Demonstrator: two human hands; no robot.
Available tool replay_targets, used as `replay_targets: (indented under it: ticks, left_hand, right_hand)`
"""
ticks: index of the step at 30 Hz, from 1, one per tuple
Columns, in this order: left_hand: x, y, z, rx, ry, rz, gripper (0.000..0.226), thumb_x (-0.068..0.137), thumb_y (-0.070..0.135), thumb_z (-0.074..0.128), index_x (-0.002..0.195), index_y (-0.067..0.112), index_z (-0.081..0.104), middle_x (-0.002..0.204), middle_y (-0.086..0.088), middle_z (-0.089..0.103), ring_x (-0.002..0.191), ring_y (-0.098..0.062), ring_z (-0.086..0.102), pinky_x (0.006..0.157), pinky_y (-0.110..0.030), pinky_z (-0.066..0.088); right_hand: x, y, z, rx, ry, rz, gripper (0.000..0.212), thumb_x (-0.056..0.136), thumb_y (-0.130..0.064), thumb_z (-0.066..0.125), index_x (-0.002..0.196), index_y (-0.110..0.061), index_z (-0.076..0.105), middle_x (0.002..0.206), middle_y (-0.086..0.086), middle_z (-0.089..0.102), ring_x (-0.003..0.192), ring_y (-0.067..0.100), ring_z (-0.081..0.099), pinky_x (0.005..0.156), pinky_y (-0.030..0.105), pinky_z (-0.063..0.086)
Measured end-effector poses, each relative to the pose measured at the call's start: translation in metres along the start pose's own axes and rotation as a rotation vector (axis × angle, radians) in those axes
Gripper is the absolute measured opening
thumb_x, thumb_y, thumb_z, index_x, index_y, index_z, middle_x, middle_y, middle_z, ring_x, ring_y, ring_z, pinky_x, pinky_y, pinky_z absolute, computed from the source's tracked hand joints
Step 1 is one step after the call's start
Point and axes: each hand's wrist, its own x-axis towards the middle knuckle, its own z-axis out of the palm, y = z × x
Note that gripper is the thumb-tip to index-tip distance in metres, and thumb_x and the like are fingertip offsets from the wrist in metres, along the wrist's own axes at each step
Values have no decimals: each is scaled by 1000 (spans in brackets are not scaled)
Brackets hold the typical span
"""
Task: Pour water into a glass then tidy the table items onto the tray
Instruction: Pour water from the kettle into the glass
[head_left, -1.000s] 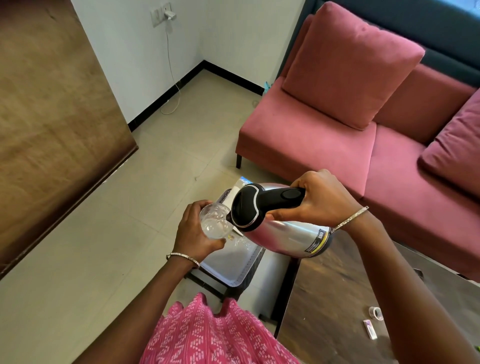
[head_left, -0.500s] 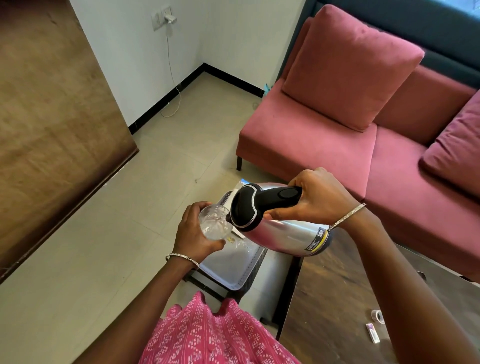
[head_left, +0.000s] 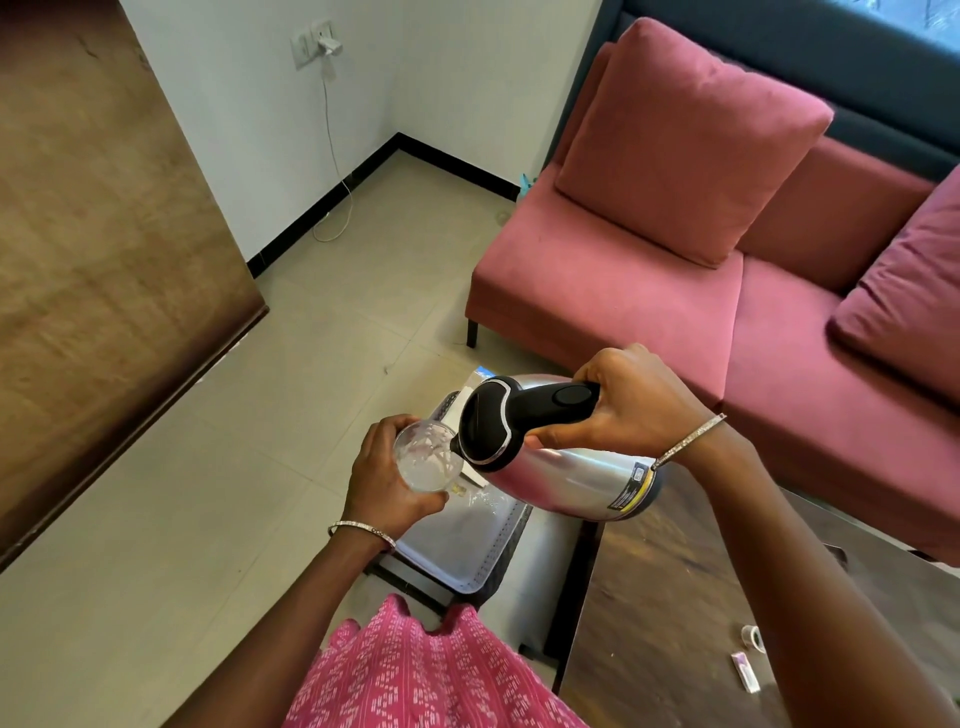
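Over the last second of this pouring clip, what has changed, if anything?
Almost nothing. The right hand keeps the steel jug with the black lid tipped spout-first at the clear glass, which the left hand still holds above the silver tray. Nothing was let go or newly grasped. The jug sits marginally lower; that may be only camera drift.

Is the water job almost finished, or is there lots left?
Pouring is under way: the right hand tips the steel flask into the glass held by the left hand. Nothing looks tidied yet: small items lie on the table, not on the tray.
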Motion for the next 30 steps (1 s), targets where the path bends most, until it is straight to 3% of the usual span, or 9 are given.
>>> replay_targets:
  ticks: [7, 12, 19, 27, 30]
  left_hand:
    - [2, -3, -1, -3, -18, -12, 90, 37, 20, 91, 117, 21, 51, 112, 8, 54, 97, -9, 52, 76, -3, 35]
    - [3, -4, 0, 0, -17, -13, 89, 37, 20, 91, 117, 21, 50, 110, 9, 53, 97, -12, 53, 77, -12, 39]
    - [3, -5, 0, -20, -13, -48, 90, 36, 20, 91, 116, 24, 51, 112, 9, 54, 96, -9, 52, 73, -1, 34]
    - [1, -5, 0, -20, -11, -38, 91, 36, 20, 92, 116, 24, 50, 112, 7, 54, 97, -12, 53, 77, -13, 39]
    - [1, -5, 1, -24, -11, -40, 91, 36, 19, 92, 116, 25, 50, 112, 7, 54, 97, -12, 54, 75, -9, 38]
  right_hand:
    - [2, -1, -1, -5, 5, 11, 76, 53, -83, 68, 53, -8, 52, 42, 3, 33, 48, 22, 31, 48, 33, 31]
    - [3, -2, -1, -5, 6, 14, 74, 53, -81, 70, 52, -9, 51, 42, 3, 32, 47, 21, 31, 46, 31, 29]
    - [4, -3, 0, -10, 1, 19, 76, 54, -81, 70, 53, -8, 53, 42, 3, 32, 49, 23, 32, 48, 33, 30]
    - [-1, -5, 0, -15, -3, 30, 74, 55, -79, 72, 56, -7, 56, 44, 3, 34, 50, 24, 33, 49, 34, 33]
    - [-2, -5, 0, -22, -11, 30, 74, 55, -79, 72, 57, -6, 57, 44, 4, 35, 50, 24, 34, 49, 35, 35]
